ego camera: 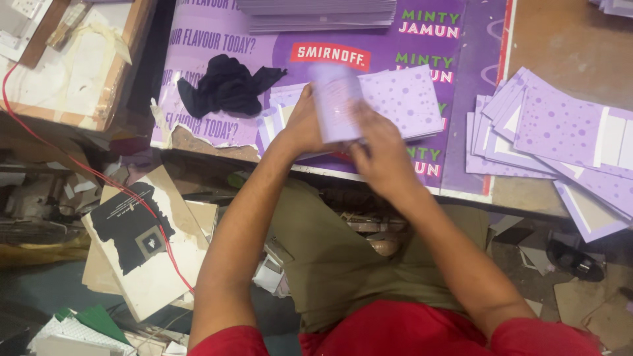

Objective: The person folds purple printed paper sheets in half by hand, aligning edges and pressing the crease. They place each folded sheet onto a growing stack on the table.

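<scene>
Hands: left point(304, 125) and right point(382, 155) grip pale purple card point(335, 99); forearms angled inward

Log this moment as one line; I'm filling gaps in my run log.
left hand: holds purple card | right hand: on card's lower edge | black cloth left | purple card pile right

Card point(334, 99): pale purple paperboard, looking smooth, blurring in the hands.
Stack point(560, 132): same dotted purple card, showing a matt face.
Sheet point(264, 46): printed purple board, showing a slight sheen, tearing raggedly at the edge.
Rag point(227, 86): black cloth, lying crumpled.
Wire point(86, 165): red plastic coating.
</scene>
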